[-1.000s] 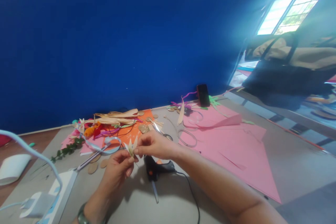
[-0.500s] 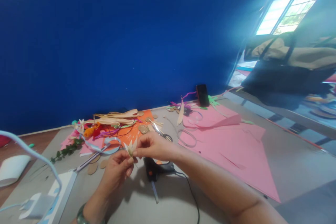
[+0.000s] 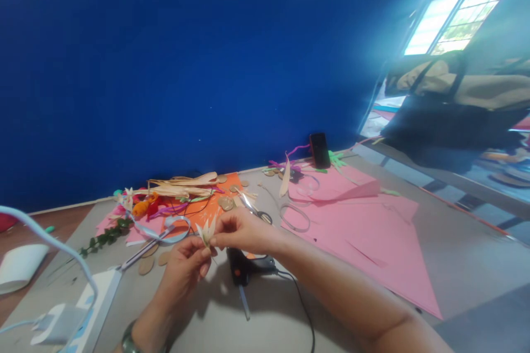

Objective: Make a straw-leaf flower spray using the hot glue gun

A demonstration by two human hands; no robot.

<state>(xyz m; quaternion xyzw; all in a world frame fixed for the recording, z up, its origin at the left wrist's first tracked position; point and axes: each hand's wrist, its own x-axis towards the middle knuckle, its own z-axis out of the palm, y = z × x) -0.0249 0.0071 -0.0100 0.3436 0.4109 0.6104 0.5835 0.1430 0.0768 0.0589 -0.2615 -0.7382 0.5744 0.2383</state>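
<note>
- Pinching a small cream flower (image 3: 206,231) between them, the left hand (image 3: 186,265) and right hand (image 3: 242,230) hold it in the air above the counter (image 3: 269,333), just over the glue gun (image 3: 244,270). The fingers of both hands are closed on it, the left low at its base and the right at its side.
- The petals look thin, so a hard squeeze could crease or tear one, and a slack hold could let the flower fall.
- The glue gun lies right under the wrists. If it is hot, a lowered hand could be burned, and its cord (image 3: 304,309) could catch the right forearm.
- Scissors (image 3: 257,210) lie just beyond the right hand, a hazard for a careless reach.
- The grey counter carries pink paper (image 3: 372,242), orange paper (image 3: 205,210), straw strips (image 3: 182,185), a pale ribbon (image 3: 165,230) and a phone (image 3: 319,150) propped by the blue wall (image 3: 186,66).
- A bright window (image 3: 459,5) glares at the upper right.
</note>
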